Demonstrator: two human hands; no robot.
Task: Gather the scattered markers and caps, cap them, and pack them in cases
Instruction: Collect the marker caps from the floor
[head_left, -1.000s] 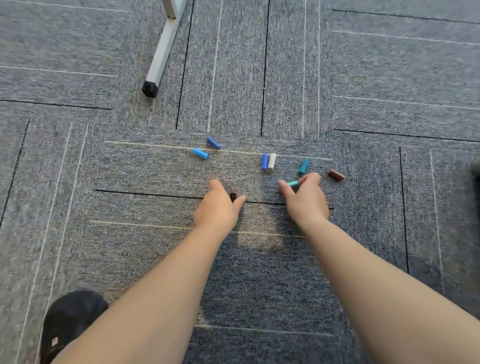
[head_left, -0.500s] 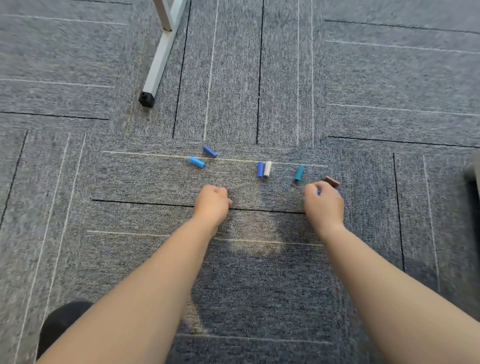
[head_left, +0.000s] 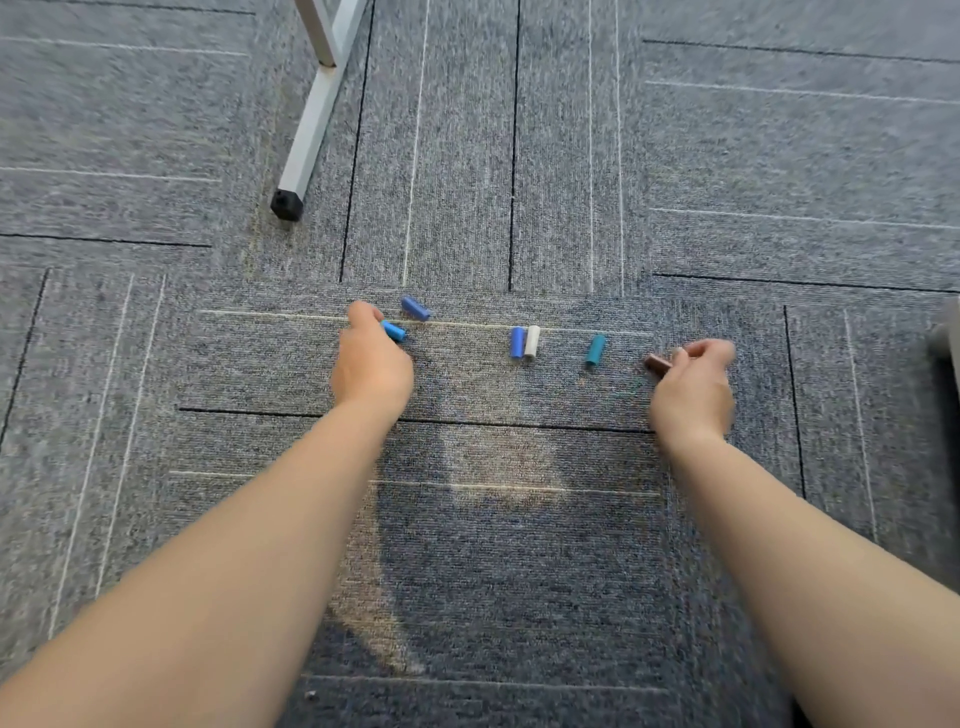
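— Where is your left hand (head_left: 371, 364)?

— Low over the carpet (head_left: 519, 545), at the left end of the row of caps. My fingers are curled, and their tips cover the near end of the light-blue cap (head_left: 396, 331). That cap lies on the carpet. I cannot tell whether I have gripped it or am only touching it.

— And the other caps?

— The far blue cap (head_left: 415, 307) lies just beyond the light-blue one, up and to its right, and my hand is clear of it. In the middle, the mid blue cap (head_left: 517, 342) and the white cap (head_left: 531, 342) lie side by side, touching, both pointing away from me. The teal cap (head_left: 595, 349) lies alone to their right, between them and the brown cap (head_left: 658, 364).

— What about your right hand (head_left: 693, 387)?

— It is at the right end of the row, a little blurred. My thumb and forefinger pinch the right end of the brown cap, and my other fingers are curled in behind. The cap's left end pokes out towards the teal one.

— Anything else around?

— A white table leg (head_left: 311, 130) with a black foot (head_left: 287, 203) stands on the carpet, well beyond my left hand.
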